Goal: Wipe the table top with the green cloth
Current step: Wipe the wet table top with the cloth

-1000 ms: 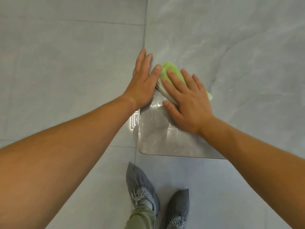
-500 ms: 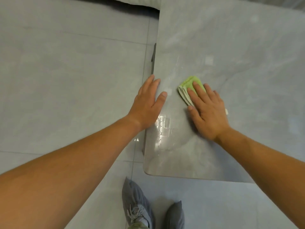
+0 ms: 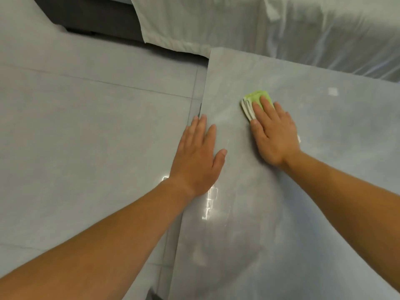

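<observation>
Wiping pass is mid-stroke, by my read. Table top (image 3: 303, 213) is a grey stone-look slab filling the right of the view. Grey tiled floor (image 3: 86, 126) lies to its left and pale sheeting (image 3: 303, 29) hangs past the far edge.

Left hand (image 3: 198, 156) lies flat on the slab's left edge with fingers straight, grasping nothing. It works as a brace, so take the body weight there and not on the wiping arm.

Right hand (image 3: 275, 135) is also flat and relaxed, palm down on the green cloth (image 3: 257, 97), pressing it to the slab with nothing curled round it. The cloth is a folded wad near the far-left corner and well inside both edges (only its far end shows beyond the fingertips (image 3: 264, 100)).

How I'd run it:
- The wad is small against the slab, so use straight overlapping lanes, not random swirls.
- Put the load through the palm, since fingertip pressure alone lets the folds creep out.
- Run the last lane right along each edge and lift off at the end.
- Small pale square (image 3: 332, 91) to the right of the cloth could be residue or just a reflection. I can't tell from here, so pass over it either way.
- Refold to a clean face once this one smears.
</observation>
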`<act>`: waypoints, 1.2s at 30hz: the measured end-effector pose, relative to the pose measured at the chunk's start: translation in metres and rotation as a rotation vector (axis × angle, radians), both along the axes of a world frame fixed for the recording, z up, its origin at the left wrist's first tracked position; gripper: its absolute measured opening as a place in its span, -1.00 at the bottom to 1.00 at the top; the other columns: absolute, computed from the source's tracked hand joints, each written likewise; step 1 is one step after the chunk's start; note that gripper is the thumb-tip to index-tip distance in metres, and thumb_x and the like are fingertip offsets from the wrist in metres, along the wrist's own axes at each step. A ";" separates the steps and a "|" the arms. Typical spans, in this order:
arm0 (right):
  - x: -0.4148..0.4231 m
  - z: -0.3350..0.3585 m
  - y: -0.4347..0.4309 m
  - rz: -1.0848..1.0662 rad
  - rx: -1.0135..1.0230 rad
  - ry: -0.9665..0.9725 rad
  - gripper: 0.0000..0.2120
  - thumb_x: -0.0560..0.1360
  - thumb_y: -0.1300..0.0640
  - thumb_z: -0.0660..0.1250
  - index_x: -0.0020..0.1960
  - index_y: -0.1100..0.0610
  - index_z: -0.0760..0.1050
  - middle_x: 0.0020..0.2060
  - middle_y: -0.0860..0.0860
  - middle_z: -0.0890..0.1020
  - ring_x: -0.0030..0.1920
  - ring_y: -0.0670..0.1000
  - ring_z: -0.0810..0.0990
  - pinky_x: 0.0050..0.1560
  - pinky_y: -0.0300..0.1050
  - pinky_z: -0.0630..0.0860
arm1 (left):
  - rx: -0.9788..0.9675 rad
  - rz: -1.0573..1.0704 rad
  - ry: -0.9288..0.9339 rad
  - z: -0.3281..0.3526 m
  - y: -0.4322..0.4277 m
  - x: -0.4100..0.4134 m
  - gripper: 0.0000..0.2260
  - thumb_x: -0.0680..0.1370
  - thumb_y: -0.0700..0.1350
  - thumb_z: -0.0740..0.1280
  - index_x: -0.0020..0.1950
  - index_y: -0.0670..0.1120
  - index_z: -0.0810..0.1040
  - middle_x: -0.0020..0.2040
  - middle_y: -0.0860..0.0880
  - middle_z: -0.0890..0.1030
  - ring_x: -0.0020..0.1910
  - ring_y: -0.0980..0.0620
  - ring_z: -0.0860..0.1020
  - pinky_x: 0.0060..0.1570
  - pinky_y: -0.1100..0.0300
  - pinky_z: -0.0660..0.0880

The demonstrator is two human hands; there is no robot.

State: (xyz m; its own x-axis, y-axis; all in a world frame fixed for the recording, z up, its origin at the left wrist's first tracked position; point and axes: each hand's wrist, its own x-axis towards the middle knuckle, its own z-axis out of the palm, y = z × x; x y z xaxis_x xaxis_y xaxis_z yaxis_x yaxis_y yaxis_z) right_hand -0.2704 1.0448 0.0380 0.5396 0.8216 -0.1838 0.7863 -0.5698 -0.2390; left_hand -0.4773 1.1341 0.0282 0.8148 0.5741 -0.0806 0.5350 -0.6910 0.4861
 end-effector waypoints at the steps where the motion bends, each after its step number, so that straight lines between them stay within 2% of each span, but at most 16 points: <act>1: 0.015 0.000 0.018 0.008 0.000 -0.014 -0.41 0.64 -0.21 -0.17 0.63 -0.09 0.04 0.64 -0.05 0.02 0.62 0.16 0.01 0.59 0.17 -0.02 | 0.006 -0.003 0.026 -0.002 -0.001 0.004 -0.40 0.66 0.14 0.00 0.61 -0.17 0.07 0.64 -0.19 -0.09 0.61 -0.10 -0.18 0.56 0.02 -0.20; 4: 0.053 -0.004 0.070 0.061 0.018 -0.065 -0.45 0.68 -0.17 -0.10 0.63 -0.07 0.06 0.64 -0.02 0.05 0.62 0.18 0.04 0.58 0.18 0.01 | 0.017 0.000 0.055 -0.008 -0.008 0.008 -0.36 0.64 0.17 -0.08 0.62 -0.18 0.05 0.64 -0.20 -0.11 0.61 -0.10 -0.20 0.56 0.00 -0.17; 7: 0.075 -0.005 0.122 0.129 0.033 -0.075 -0.44 0.67 -0.19 -0.12 0.63 -0.06 0.07 0.64 -0.01 0.06 0.61 0.19 0.05 0.59 0.16 0.01 | 0.009 0.021 0.012 -0.011 -0.009 0.006 -0.38 0.65 0.14 0.01 0.61 -0.20 0.10 0.64 -0.20 -0.05 0.62 -0.09 -0.16 0.57 -0.02 -0.13; 10: 0.063 -0.002 0.139 0.167 0.045 -0.059 -0.40 0.64 -0.23 -0.15 0.63 -0.06 0.08 0.64 -0.01 0.08 0.62 0.19 0.05 0.58 0.17 0.02 | 0.021 0.014 0.000 -0.013 -0.009 0.007 -0.38 0.65 0.13 0.08 0.60 -0.21 0.13 0.64 -0.21 -0.02 0.62 -0.10 -0.14 0.57 -0.04 -0.09; 14: 0.047 0.000 0.103 0.534 0.035 -0.059 -0.40 0.64 -0.21 -0.12 0.63 -0.03 0.11 0.63 -0.01 0.12 0.62 0.18 0.06 0.58 0.17 0.02 | 0.037 0.008 0.016 -0.012 -0.008 0.007 -0.37 0.65 0.15 0.07 0.60 -0.21 0.12 0.64 -0.20 -0.04 0.62 -0.10 -0.16 0.56 -0.08 -0.05; 15: 0.054 0.001 0.107 0.559 0.029 -0.065 -0.42 0.65 -0.18 -0.11 0.63 -0.03 0.11 0.63 -0.01 0.12 0.62 0.18 0.06 0.58 0.16 0.01 | 0.043 0.007 0.018 -0.012 -0.008 0.007 -0.37 0.65 0.15 0.06 0.61 -0.21 0.12 0.64 -0.20 -0.04 0.62 -0.10 -0.16 0.56 -0.09 -0.04; 19: 0.070 -0.003 0.162 0.264 0.054 -0.064 -0.47 0.69 -0.16 -0.12 0.63 -0.07 0.09 0.64 -0.03 0.08 0.62 0.16 0.04 0.59 0.15 -0.02 | 0.070 0.010 0.038 -0.014 -0.009 0.006 -0.37 0.66 0.15 0.04 0.61 -0.20 0.11 0.64 -0.20 -0.04 0.62 -0.09 -0.16 0.56 -0.07 -0.08; 21: 0.057 -0.002 0.168 0.216 0.074 -0.046 -0.45 0.68 -0.18 -0.15 0.63 -0.07 0.07 0.64 -0.03 0.07 0.62 0.17 0.02 0.59 0.15 -0.04 | 0.092 -0.001 0.041 -0.013 -0.010 0.005 -0.38 0.66 0.14 0.03 0.61 -0.21 0.11 0.64 -0.21 -0.02 0.62 -0.10 -0.15 0.56 -0.06 -0.10; 23: 0.038 -0.001 0.142 0.354 0.086 -0.051 -0.43 0.66 -0.19 -0.14 0.63 -0.06 0.09 0.64 -0.02 0.09 0.62 0.19 0.04 0.59 0.15 -0.02 | 0.114 -0.032 0.055 -0.011 -0.014 0.001 -0.39 0.67 0.12 0.02 0.60 -0.23 0.13 0.64 -0.21 0.00 0.62 -0.10 -0.12 0.56 -0.07 -0.10; 25: 0.022 0.001 0.098 0.580 0.091 -0.056 -0.43 0.65 -0.17 -0.10 0.62 -0.03 0.14 0.62 -0.01 0.14 0.61 0.19 0.08 0.57 0.15 0.02 | 0.128 -0.063 0.074 -0.009 -0.024 -0.008 -0.40 0.67 0.12 0.01 0.60 -0.23 0.15 0.64 -0.20 0.01 0.62 -0.12 -0.11 0.56 -0.10 -0.05; 28: 0.027 0.003 0.064 0.836 0.043 -0.074 -0.44 0.66 -0.14 -0.05 0.61 0.02 0.19 0.61 0.02 0.17 0.60 0.20 0.12 0.55 0.18 0.10 | 0.107 -0.098 0.070 -0.007 -0.049 -0.029 -0.41 0.67 0.13 0.03 0.58 -0.23 0.20 0.63 -0.20 0.05 0.62 -0.14 -0.06 0.54 -0.14 0.05; 30: 0.042 0.002 0.084 0.757 0.049 -0.112 -0.44 0.66 -0.12 -0.06 0.61 0.03 0.18 0.61 0.06 0.17 0.60 0.24 0.13 0.55 0.20 0.12 | 0.103 -0.115 0.069 -0.007 -0.065 -0.040 -0.41 0.67 0.12 0.06 0.58 -0.23 0.21 0.63 -0.20 0.07 0.62 -0.14 -0.04 0.53 -0.15 0.08; 33: 0.040 0.003 0.118 0.368 0.047 -0.060 -0.44 0.67 -0.15 -0.14 0.63 -0.05 0.07 0.64 -0.01 0.07 0.62 0.19 0.03 0.59 0.16 -0.02 | 0.110 -0.113 0.108 -0.007 -0.077 -0.047 -0.41 0.67 0.12 0.07 0.59 -0.23 0.17 0.63 -0.19 0.03 0.62 -0.12 -0.07 0.54 -0.12 0.04; 34: 0.028 0.002 0.117 0.323 0.052 -0.060 -0.44 0.67 -0.16 -0.15 0.63 -0.06 0.06 0.64 -0.03 0.05 0.62 0.18 0.01 0.59 0.15 -0.04 | 0.103 -0.108 0.116 -0.005 -0.077 -0.046 -0.41 0.67 0.12 0.07 0.59 -0.22 0.17 0.64 -0.19 0.03 0.62 -0.12 -0.08 0.55 -0.11 0.02; 36: 0.001 0.000 0.090 0.426 0.080 -0.066 -0.43 0.66 -0.17 -0.15 0.63 -0.04 0.10 0.63 -0.01 0.09 0.62 0.20 0.04 0.58 0.15 0.00 | 0.085 -0.105 0.139 -0.001 -0.077 -0.045 -0.41 0.67 0.12 0.05 0.60 -0.21 0.14 0.64 -0.18 -0.01 0.62 -0.10 -0.11 0.56 -0.10 -0.03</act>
